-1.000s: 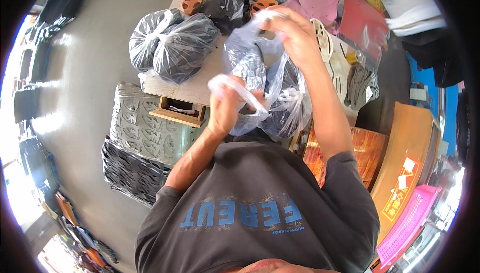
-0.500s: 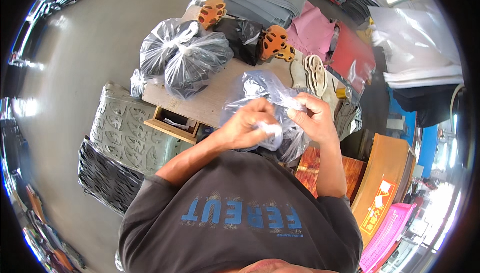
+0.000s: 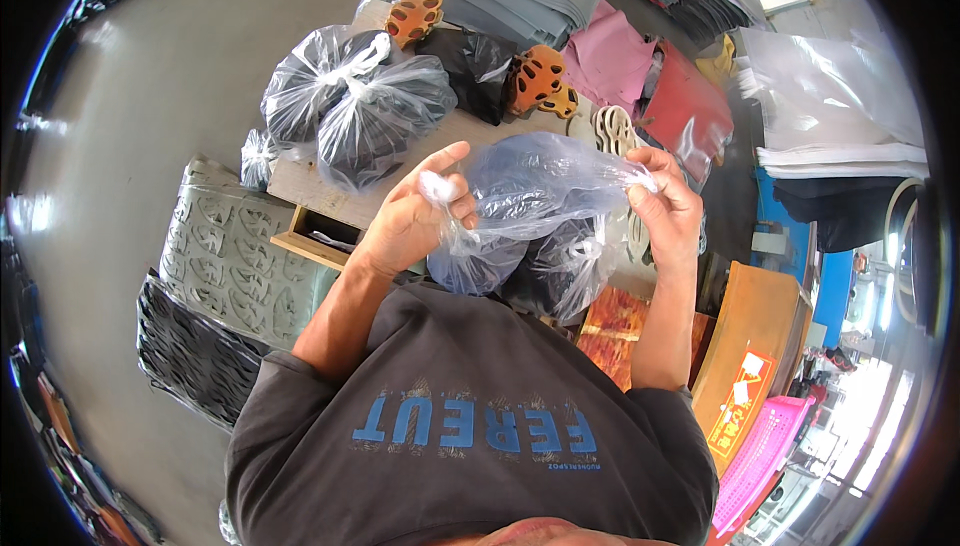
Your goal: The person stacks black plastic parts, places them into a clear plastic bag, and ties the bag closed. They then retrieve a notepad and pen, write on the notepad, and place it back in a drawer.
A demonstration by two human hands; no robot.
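Head view, watched remotely: at center frame, left hand (image 3: 408, 214) grips twisted end of clear plastic bag (image 3: 545, 176), index finger extended; right hand (image 3: 668, 206), right of center, pinches opposite gathered end. I judge even, gentle tension best, grip kept close to film, lest thin plastic tear. Bag stretches between hands, touching both, just up-frame of knotted dark-filled bag (image 3: 572, 268).

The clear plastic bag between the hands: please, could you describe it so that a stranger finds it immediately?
Find the wooden table beyond the dark T-shirt. Above it, look between the left hand and the right hand. The clear plastic bag is the one stretched sideways between them, unlike the knotted bags resting on the table.
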